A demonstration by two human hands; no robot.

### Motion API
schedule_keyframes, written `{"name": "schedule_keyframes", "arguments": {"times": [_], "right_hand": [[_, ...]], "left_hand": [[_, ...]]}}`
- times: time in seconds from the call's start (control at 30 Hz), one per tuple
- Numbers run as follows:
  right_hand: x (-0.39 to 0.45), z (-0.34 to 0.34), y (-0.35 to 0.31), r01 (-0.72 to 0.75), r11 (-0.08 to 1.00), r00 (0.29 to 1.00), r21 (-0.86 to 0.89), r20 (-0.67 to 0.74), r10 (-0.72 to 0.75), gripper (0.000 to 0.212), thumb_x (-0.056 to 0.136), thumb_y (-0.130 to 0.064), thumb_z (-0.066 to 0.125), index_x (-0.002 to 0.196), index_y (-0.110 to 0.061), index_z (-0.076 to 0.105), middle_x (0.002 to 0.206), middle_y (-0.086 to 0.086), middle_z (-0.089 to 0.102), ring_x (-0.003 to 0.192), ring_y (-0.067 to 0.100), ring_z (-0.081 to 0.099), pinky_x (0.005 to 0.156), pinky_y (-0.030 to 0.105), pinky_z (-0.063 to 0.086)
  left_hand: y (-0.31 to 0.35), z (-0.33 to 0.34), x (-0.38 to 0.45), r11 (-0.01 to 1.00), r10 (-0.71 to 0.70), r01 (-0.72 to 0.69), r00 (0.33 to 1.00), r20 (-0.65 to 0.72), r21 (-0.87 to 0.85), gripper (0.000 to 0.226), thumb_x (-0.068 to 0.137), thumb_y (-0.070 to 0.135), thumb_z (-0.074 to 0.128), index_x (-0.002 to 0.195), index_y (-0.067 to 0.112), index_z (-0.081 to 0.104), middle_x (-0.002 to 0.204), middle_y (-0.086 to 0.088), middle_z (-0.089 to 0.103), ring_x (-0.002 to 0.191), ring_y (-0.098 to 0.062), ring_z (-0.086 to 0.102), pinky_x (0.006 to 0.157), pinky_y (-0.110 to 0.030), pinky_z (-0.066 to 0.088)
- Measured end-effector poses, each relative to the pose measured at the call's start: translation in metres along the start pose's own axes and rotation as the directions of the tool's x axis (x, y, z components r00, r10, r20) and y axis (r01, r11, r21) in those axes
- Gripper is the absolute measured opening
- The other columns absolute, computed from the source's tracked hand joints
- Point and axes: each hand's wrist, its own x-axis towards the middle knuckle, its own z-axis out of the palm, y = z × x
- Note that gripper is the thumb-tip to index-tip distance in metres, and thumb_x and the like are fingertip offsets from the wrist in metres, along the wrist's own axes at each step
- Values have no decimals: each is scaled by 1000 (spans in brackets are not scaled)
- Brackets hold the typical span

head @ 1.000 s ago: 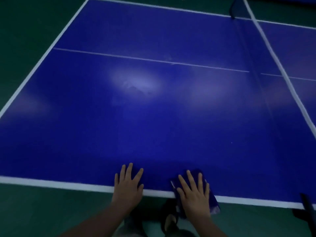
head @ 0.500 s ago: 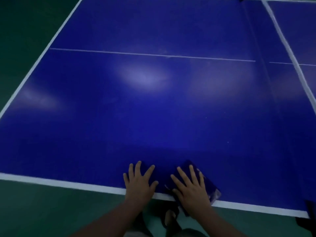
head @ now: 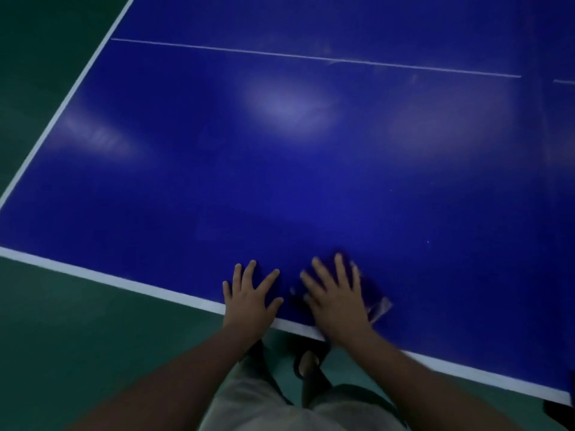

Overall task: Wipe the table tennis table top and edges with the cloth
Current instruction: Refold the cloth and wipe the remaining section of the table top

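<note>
Blue and glossy, the worktop [head: 311, 181] fills most of the view, edged with white lines along its near and left sides. Both hands lie flat at the near edge, fingers spread. The left hand [head: 249, 298] rests bare on the surface, grasping nothing. The right hand [head: 337, 301], just beside it, presses down a dark blue cloth [head: 375, 295], which shows past its fingers on the right. Green floor [head: 77, 337] lies below.
</note>
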Motion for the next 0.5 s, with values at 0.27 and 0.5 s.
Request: {"name": "schedule_keyframes", "arguments": {"times": [0.27, 0.5], "right_hand": [[-11, -4, 69, -99, 995, 995, 12, 7, 99, 54, 98, -56, 28, 142, -37, 53, 157, -3, 39, 148, 38, 22, 112, 66, 23], [59, -21, 27, -341, 927, 930, 157, -85, 357, 51, 105, -53, 30, 153, -36, 33, 165, -1, 22, 151, 42, 4, 117, 64, 5]], "left_hand": [[-6, 3, 4, 997, 48, -47, 999, -21, 60, 66, 95, 67, 35, 152, 54, 6, 166, -2, -9, 150, -32, -20, 120, -58, -3], [-4, -3, 28, 980, 153, -150, 988, -16, 127, 63, 95, 66, 30, 151, 55, 3, 166, -1, -9, 149, -32, -20, 117, -61, -7]]}}
